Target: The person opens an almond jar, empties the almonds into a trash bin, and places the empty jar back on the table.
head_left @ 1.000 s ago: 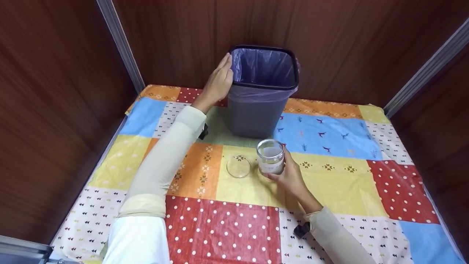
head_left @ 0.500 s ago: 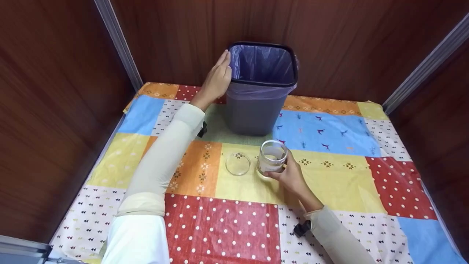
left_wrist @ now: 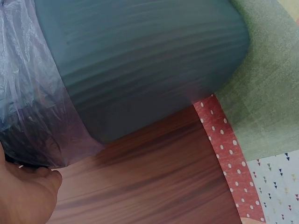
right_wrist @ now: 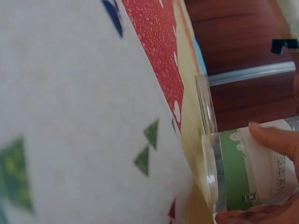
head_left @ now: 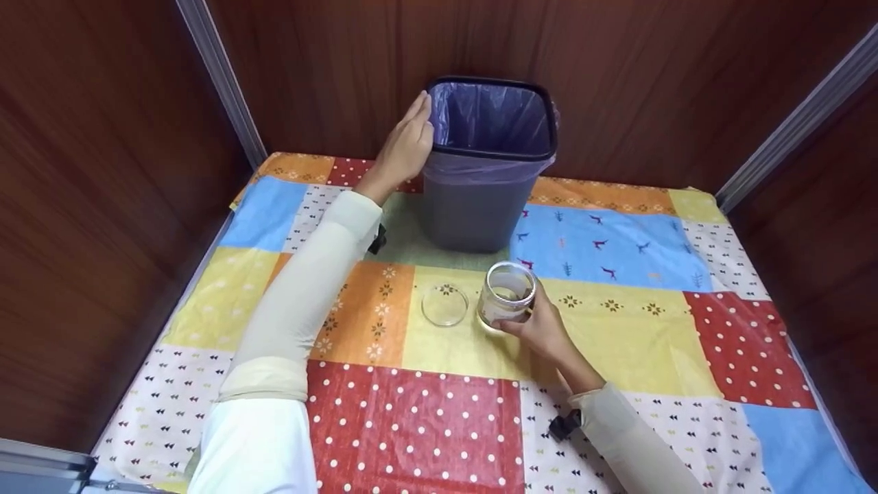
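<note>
A dark grey trash can (head_left: pixel 473 213), lined with a purplish plastic bag, stands upright near the back wall. My left hand (head_left: pixel 407 151) holds its black rim on the left side; in the left wrist view bent fingers (left_wrist: pixel 43 173) show beside the rim. My right hand (head_left: pixel 545 328) grips a clear glass jar (head_left: pixel 490 302) from its right side, thumb in front. The jar's mouth faces up. Its green and white label (right_wrist: pixel 238 168) shows in the right wrist view, its base at the tabletop. Left of the jar lies a flat, round, clear disc (head_left: pixel 444 323), possibly a lid.
A patchwork tablecloth (head_left: pixel 411 425) covers the table. Dark wood panels (head_left: pixel 329 68) enclose it behind and at both sides, with metal posts (head_left: pixel 226 82) at the corners. Each wrist wears a small black device (head_left: pixel 565 425).
The jar has come down slightly in my right hand and its tilt has shifted a little. My left hand stays at the trash can. The head view has shifted slightly.
</note>
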Available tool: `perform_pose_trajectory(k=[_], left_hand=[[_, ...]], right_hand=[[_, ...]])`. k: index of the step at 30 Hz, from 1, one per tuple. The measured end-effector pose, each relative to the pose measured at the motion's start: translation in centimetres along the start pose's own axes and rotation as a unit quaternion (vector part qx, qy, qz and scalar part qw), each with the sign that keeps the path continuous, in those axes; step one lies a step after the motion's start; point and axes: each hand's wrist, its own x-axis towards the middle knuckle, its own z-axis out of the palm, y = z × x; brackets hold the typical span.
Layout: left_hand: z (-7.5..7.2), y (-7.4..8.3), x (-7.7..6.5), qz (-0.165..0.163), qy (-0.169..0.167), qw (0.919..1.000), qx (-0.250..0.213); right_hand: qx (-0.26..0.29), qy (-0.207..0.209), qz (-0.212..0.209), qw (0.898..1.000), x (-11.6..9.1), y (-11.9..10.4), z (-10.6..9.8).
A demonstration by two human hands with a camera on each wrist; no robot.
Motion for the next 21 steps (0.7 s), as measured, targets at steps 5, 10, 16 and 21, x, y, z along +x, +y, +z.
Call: perform_pose_trajectory(k=[5, 10, 16, 21], left_hand=[[-0.4, -0.1, 0.4, 0.000, 0.004, 1.0000, -0.009], [-0.5, -0.3, 0.5, 0.004, 0.012, 0.9998, -0.013], [-0.1, -0.8, -0.1, 0.006, 0.012, 0.9998, -0.015], [-0.2, -1.2, -1.1, -0.010, 0.024, 0.9995, -0.016]], right_hand=[[0.010, -0.013, -0.005, 1.000, 0.5, -0.6, -0.6], [-0.016, -0.031, 0.001, 0.999, 0.8, -0.9, -1.3], [-0.014, -0.065, -0.005, 0.998, 0.5, -1.0, -2.2], [-0.009, -0.096, -0.028, 0.995, 0.5, -1.3, -3.2]])
